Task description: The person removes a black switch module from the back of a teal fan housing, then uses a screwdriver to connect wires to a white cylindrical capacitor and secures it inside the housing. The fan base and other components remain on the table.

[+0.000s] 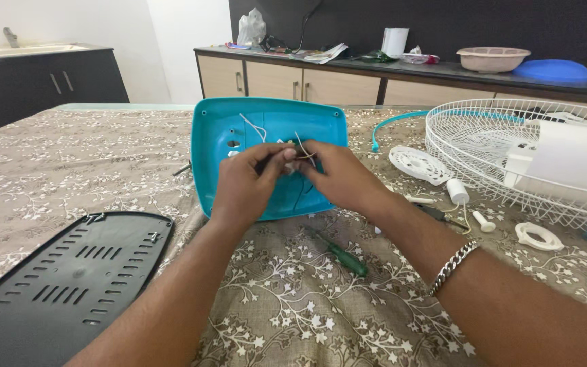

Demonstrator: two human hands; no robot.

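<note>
Near edge: black vented panel (69,285) lies flat on the tabletop (293,319), green screwdriver (344,258) just behind the forearms. Left hand (246,183) and right hand (338,177) meet fingertip to fingertip, both pinching thin wires (300,155) over the turquoise base (266,129). White fan grille (511,149) far right.

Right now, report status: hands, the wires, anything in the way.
Left hand and right hand both pinching thin wires over teal fan base. Green screwdriver lies near the wrists, clear of the work.

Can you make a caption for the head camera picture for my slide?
Two hands, left hand and right hand, pinch thin wires over a turquoise fan base.
</note>
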